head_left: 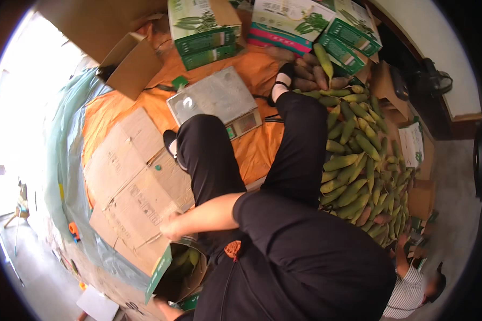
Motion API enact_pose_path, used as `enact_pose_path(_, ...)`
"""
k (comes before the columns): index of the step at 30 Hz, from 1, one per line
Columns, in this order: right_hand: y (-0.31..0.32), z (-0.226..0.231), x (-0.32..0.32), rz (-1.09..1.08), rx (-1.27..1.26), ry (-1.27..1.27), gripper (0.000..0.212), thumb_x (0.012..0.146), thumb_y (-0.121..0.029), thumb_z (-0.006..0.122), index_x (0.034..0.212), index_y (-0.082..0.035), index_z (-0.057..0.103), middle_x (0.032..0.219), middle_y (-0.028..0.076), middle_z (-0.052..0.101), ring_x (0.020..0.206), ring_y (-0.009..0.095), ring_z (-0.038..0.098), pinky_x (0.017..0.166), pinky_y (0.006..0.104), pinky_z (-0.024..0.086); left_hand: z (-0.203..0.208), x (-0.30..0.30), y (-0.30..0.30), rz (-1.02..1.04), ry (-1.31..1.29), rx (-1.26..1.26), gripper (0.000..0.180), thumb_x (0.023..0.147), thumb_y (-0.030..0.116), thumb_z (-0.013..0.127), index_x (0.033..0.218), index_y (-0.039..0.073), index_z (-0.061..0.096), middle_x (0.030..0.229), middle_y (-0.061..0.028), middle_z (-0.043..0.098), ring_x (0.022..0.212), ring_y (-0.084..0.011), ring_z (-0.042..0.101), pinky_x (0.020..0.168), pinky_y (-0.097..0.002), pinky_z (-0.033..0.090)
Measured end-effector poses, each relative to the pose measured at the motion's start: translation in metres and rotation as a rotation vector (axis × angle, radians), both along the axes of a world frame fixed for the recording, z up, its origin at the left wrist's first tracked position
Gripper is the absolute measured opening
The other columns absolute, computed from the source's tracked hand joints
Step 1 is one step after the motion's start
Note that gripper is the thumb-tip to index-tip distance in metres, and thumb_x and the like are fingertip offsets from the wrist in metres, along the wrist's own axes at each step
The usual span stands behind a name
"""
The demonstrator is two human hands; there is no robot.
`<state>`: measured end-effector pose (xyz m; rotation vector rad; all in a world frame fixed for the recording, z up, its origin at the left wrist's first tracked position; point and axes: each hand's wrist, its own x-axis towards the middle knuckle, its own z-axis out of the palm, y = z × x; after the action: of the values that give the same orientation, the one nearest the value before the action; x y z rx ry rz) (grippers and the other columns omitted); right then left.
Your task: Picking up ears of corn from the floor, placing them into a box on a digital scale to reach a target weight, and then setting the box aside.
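Observation:
An open green-and-white carton [162, 274] stands by my left side, with several green radishes [186, 263] lying inside it. My right arm reaches across my body, and my right hand [171, 226] is just above the carton's far edge. Its fingers look curled but are blurred, so I cannot make out whether they hold anything. At the lower edge, my left hand [167, 308] is beside the near end of the carton, with its fingers mostly hidden. To my right spreads a large heap of green radishes [359, 160].
A grey-topped scale [214, 96] stands on the orange sheet [110, 115] beyond my knees. Flattened cardboard [136, 198] lies at left. Printed cartons [289, 21] line the far side, near reddish-brown roots [305, 80]. Another person in a striped shirt [407, 294] is at lower right.

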<state>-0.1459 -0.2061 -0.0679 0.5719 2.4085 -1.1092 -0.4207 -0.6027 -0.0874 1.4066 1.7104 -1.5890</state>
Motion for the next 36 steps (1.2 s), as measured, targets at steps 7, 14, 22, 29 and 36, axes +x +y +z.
enact_pose_path(7,0.112,0.091,0.086,-0.016,0.221,0.85,0.019,0.083,-0.016,0.052,0.086,-0.003,0.066,0.085,0.013,0.065,0.079,0.029,0.063,0.072,0.0385,0.05,0.027,0.047,-0.019,0.913,0.329,0.751,0.039,0.083,0.034,0.06,0.092,-0.004,0.063,0.093,-0.0258,0.063,0.087,-0.0413,0.06,0.074,-0.0479,0.048)
enact_pose_path(14,0.185,0.171,0.242,-0.811,-0.179,0.784,0.015,0.089,-0.012,0.056,0.089,0.001,0.064,0.075,0.002,0.061,0.073,0.008,0.059,0.067,0.0228,0.048,0.144,0.246,0.257,1.054,-0.719,0.682,0.026,0.082,0.023,0.06,0.073,-0.001,0.063,0.065,-0.018,0.061,0.059,-0.0301,0.06,0.06,-0.0371,0.047)
enact_pose_path(22,0.168,0.194,0.379,-1.199,0.042,0.911,0.014,0.09,-0.011,0.057,0.09,0.001,0.063,0.077,0.001,0.061,0.073,0.007,0.057,0.068,0.0219,0.047,-0.054,0.247,0.364,0.266,-0.376,0.483,0.047,0.075,0.037,0.067,0.112,0.01,0.058,0.117,-0.0135,0.057,0.11,-0.0314,0.053,0.088,-0.0489,0.043)
enact_pose_path(29,0.105,0.144,0.507,-1.751,0.221,0.703,0.016,0.089,-0.014,0.056,0.087,0.001,0.062,0.072,0.002,0.061,0.066,0.008,0.056,0.062,0.0232,0.046,-0.153,0.18,0.304,0.115,-0.073,0.187,0.043,0.093,0.037,0.035,0.124,0.013,0.054,0.128,-0.0143,0.051,0.115,-0.0344,0.049,0.079,-0.0698,0.037)
enact_pose_path(36,0.033,0.039,0.572,-1.951,0.172,0.197,0.017,0.087,-0.013,0.056,0.091,0.003,0.062,0.071,0.007,0.061,0.064,0.013,0.057,0.06,0.0287,0.045,-0.118,0.193,0.306,-0.042,-0.312,0.348,0.043,0.092,0.034,0.039,0.106,0.0,0.062,0.11,-0.0129,0.061,0.091,-0.0293,0.061,0.072,-0.0559,0.046)
